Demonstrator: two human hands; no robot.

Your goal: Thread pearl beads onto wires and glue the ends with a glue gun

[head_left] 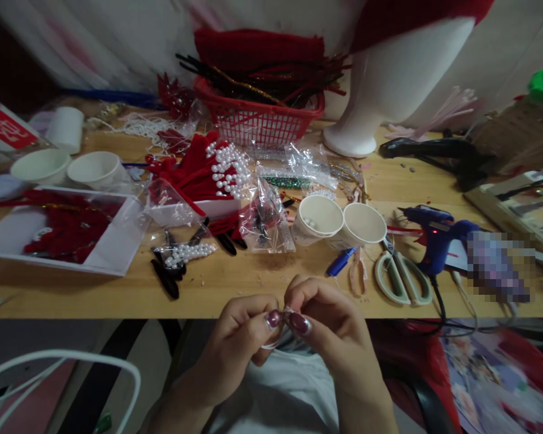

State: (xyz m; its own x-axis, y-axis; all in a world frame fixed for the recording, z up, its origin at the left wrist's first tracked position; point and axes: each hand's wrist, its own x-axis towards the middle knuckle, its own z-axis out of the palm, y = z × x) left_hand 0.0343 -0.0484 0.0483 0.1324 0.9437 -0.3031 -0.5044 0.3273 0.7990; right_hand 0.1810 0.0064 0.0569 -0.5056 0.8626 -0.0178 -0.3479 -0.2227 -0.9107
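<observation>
My left hand [244, 337] and my right hand [328, 328] meet just off the front edge of the table, above my lap. Both are closed in a pinch, thumbtips nearly touching. Something tiny sits between the fingertips, too small and covered to name. A thin white loop [269, 346] shows under my left thumb. On the table beyond are a blue pen [341, 261], small pink-handled pliers [357, 274] and scissors with pale green handles [402, 280]. Two paper cups [365, 224] stand behind them, the left one with white beads inside.
At left, a white box [117, 241] holds red fuzzy pieces. Black hair clips [165, 278] and bagged pearl beads [190, 254] lie near it. Farther back are a red basket [257, 123] of stems and a white stand [366, 90]. A blue glue gun [434, 238] with trailing cords is at right.
</observation>
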